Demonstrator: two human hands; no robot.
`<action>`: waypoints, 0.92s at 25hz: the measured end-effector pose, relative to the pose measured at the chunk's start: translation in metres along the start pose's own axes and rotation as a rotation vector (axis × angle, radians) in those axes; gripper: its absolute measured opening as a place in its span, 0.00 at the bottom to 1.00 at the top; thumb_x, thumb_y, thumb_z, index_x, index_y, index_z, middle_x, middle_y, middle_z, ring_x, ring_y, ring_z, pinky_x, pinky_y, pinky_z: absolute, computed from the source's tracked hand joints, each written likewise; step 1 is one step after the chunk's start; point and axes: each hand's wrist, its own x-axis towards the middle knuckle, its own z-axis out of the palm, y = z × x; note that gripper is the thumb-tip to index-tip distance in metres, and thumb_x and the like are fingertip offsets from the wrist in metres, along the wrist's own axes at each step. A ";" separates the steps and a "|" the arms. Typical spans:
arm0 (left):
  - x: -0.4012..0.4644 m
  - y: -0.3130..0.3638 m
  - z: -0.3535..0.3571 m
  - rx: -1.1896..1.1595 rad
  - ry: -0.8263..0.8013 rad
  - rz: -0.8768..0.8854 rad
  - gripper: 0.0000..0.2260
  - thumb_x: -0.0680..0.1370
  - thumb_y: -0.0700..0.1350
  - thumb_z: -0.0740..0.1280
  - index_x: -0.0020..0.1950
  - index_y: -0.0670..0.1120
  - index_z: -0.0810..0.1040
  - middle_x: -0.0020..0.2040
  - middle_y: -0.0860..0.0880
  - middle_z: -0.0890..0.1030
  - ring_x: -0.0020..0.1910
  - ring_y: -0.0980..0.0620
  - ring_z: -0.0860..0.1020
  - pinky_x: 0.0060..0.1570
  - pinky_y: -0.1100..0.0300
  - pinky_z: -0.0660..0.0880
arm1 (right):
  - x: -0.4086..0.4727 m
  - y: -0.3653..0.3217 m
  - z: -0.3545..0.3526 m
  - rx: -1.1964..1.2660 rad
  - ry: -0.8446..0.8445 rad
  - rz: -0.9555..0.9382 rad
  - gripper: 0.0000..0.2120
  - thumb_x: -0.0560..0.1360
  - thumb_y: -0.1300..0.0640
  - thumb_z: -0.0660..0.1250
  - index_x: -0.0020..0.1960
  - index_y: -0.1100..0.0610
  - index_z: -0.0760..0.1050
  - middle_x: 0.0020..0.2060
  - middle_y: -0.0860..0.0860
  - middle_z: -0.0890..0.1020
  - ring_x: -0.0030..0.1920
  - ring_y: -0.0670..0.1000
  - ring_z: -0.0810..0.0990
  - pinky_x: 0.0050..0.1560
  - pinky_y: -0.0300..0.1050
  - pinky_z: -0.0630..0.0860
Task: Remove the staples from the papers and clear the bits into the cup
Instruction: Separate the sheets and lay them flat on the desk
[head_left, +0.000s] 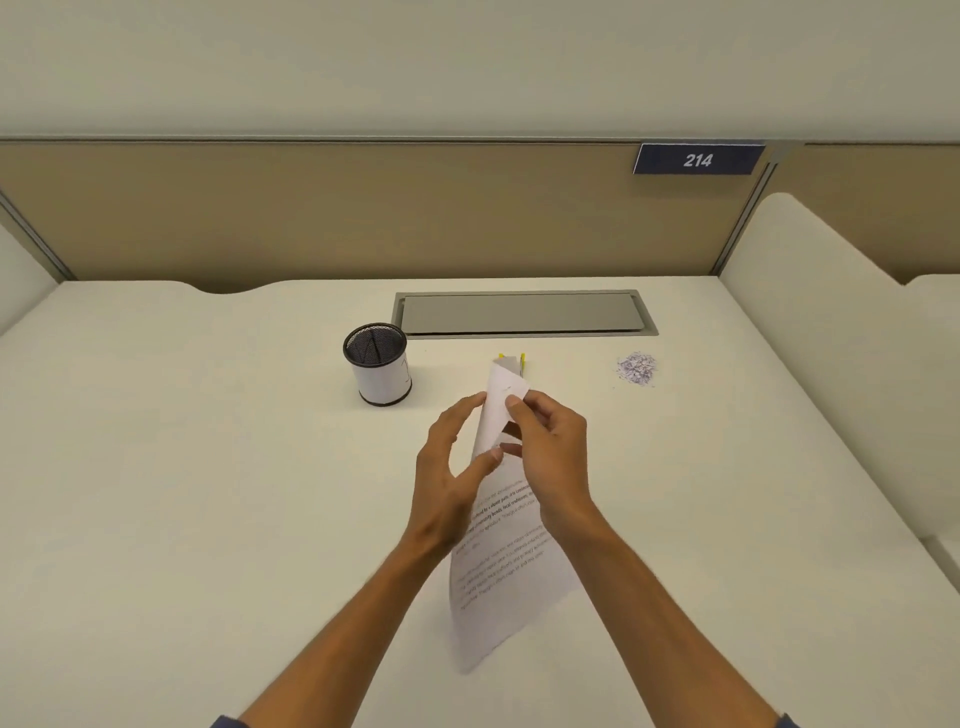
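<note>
I see both hands raised over the middle of the tabletop (156, 467), holding a printed sheet of paper (506, 582) between them. My left hand (454, 467) has its fingers fairly straight along the sheet's left side, with the thumb pressing the paper from the front. My right hand (545, 441) pinches the curled upper corner of the sheet between thumb and forefinger, its other fingers bent behind the paper. The sheet hangs down toward the near edge, its lower corner close to or on the tabletop; I cannot tell which. The top of the paper curls over, and I can make out a small mark there, too fine to say whether it is a staple.

Beyond the paper's top edge, something yellow (511, 358) peeks out on the tabletop, mostly hidden. A black mesh cup (377, 364) with a white wrap stands upright to the left of it, toward the far edge. A small heap of paper bits (637, 369) lies well to the right, near the grey cable hatch (524, 313) set into the far part of the tabletop. A blue plate reading 214 (697, 159) is fixed on the partition behind.
</note>
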 end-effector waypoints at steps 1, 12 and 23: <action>-0.001 0.003 -0.003 -0.061 -0.011 -0.004 0.31 0.68 0.62 0.62 0.70 0.55 0.72 0.70 0.56 0.73 0.67 0.56 0.71 0.66 0.60 0.66 | -0.005 -0.004 -0.004 0.049 -0.026 0.033 0.10 0.80 0.54 0.63 0.57 0.56 0.79 0.50 0.50 0.83 0.48 0.52 0.83 0.42 0.40 0.81; 0.042 0.022 -0.054 -0.638 -0.062 -0.288 0.16 0.72 0.52 0.63 0.53 0.44 0.79 0.51 0.48 0.82 0.51 0.50 0.78 0.57 0.51 0.70 | -0.039 -0.044 -0.037 0.309 -0.344 0.029 0.11 0.80 0.59 0.59 0.54 0.57 0.80 0.44 0.48 0.82 0.40 0.47 0.78 0.41 0.40 0.73; 0.039 0.028 -0.084 -0.656 0.033 -0.266 0.11 0.69 0.43 0.69 0.49 0.44 0.74 0.48 0.48 0.81 0.46 0.52 0.77 0.48 0.57 0.69 | -0.048 -0.053 -0.042 0.270 -0.250 -0.044 0.08 0.77 0.59 0.62 0.43 0.57 0.78 0.37 0.47 0.80 0.39 0.50 0.75 0.42 0.44 0.71</action>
